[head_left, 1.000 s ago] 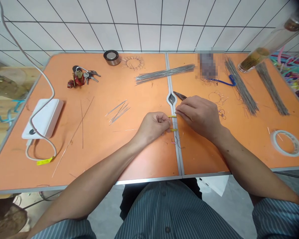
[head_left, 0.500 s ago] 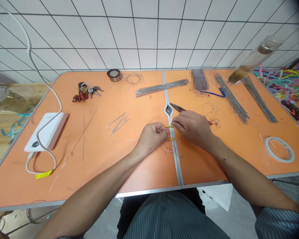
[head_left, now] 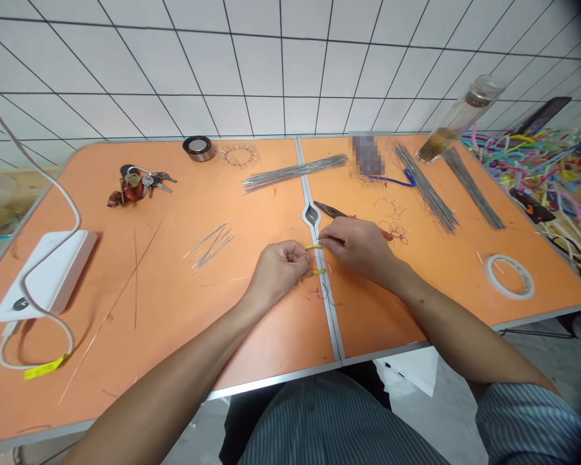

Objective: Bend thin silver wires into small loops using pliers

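Note:
Above the metal seam of the table, my left hand [head_left: 283,271] is closed, pinching a bent yellow wire piece [head_left: 314,247] whose two ends stick out to the right. My right hand [head_left: 361,248] is closed too, its thumb and forefinger pressed together at the upper yellow end. What sits between those fingertips is too small to make out. Pliers [head_left: 332,210] with dark jaws and red handles lie partly hidden behind my right hand. Thin loose wire bits [head_left: 325,294] lie just below the yellow piece.
Bundles of straight metal wire [head_left: 295,172] lie at the back and right [head_left: 426,187]. Around them are a tape roll [head_left: 198,148], keys [head_left: 142,185], a white power bank [head_left: 48,271], a white tape ring [head_left: 510,278], a leaning glass bottle [head_left: 459,119] and short wires [head_left: 210,247].
The camera view has turned to the right, so the table things appear farther left. Both hands keep almost the same pose around the yellow wire piece.

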Available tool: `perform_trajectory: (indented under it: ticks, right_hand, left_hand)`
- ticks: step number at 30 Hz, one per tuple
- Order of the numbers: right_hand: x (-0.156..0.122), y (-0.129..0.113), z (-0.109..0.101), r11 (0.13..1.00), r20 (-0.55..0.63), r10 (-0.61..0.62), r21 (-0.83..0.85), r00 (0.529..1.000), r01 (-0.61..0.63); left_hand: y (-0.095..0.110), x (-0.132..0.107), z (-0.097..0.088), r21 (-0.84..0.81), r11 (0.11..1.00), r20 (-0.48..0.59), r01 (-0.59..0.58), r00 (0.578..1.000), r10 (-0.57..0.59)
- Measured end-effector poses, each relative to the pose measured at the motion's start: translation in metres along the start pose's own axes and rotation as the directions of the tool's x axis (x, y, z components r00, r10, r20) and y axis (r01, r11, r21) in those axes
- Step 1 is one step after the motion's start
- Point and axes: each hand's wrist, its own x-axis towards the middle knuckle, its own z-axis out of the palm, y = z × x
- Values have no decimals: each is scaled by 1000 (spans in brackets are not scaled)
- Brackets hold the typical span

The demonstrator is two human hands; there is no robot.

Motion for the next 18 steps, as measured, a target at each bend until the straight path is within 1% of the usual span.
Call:
perform_trajectory:
  ticks: [2,4,6,7,8,10,12,14,18]
  right_hand:
    - [2,-3,-3,989,30,78,120,997,-81]
    - [4,-6,-6,959,74,169,219,983,-181]
    - [6,-6,-8,899,130,259,331,957,-288]
    - [6,-6,-9,854,173,298,392,939,-343]
    - [7,-5,-9,797,220,330,456,918,-396]
    - [9,-2,-11,648,332,366,580,870,-494]
    - [11,2,-14,486,439,359,666,824,-566]
    - [12,8,-19,353,533,322,699,783,-622]
    - [12,20,-25,166,676,220,685,704,-710]
  left_hand:
    - [1,0,0,20,1000,2,-8,1000,8]
    - [2,-1,0,27,1000,3,-16,1000,16]
    - [2,-1,0,19,1000,2,-19,1000,19]
    - [2,-1,0,14,1000,1,-17,1000,17]
    - [3,-1,0,9,1000,1,-12,1000,12]
    - [3,0,0,-8,1000,6,10,1000,-10]
    - [5,1,-2,-41,999,22,34,999,-33]
    - [7,2,-5,-85,995,58,51,997,-46]
    - [13,1,-9,-165,983,147,79,988,-55]
